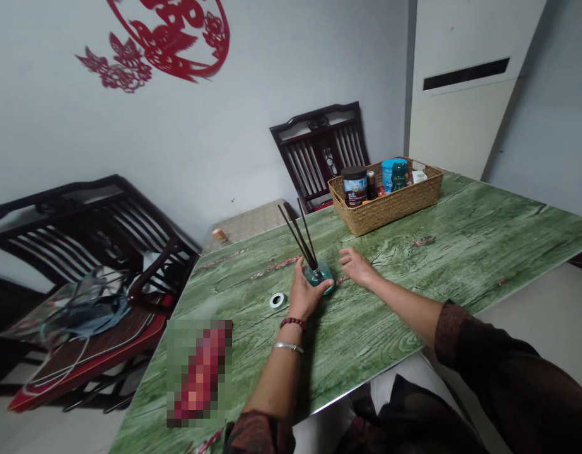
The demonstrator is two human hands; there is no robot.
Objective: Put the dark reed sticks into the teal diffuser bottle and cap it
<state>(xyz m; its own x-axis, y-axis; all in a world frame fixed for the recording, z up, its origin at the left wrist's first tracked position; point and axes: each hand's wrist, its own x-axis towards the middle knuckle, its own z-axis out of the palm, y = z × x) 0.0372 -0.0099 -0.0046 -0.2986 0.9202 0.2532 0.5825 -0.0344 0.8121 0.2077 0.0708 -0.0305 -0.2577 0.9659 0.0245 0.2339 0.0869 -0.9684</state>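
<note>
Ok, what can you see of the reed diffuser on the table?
The reed diffuser is a small, rounded bottle of teal-tinted glass. Several thin dark reeds rise from its neck, leaning and fanning apart. It stands on the green wood-grain tabletop. The left hand wraps its near side, hiding much of it. The right hand lies just beside it; contact cannot be told. Any liquid level is too unclear to tell.

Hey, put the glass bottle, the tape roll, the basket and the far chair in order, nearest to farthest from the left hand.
1. Glass bottle: held in the left hand.
2. Tape roll: on the table, just left of the hand.
3. Basket: farther up the table, to the right.
4. Chair: beyond the table's far edge.
</note>
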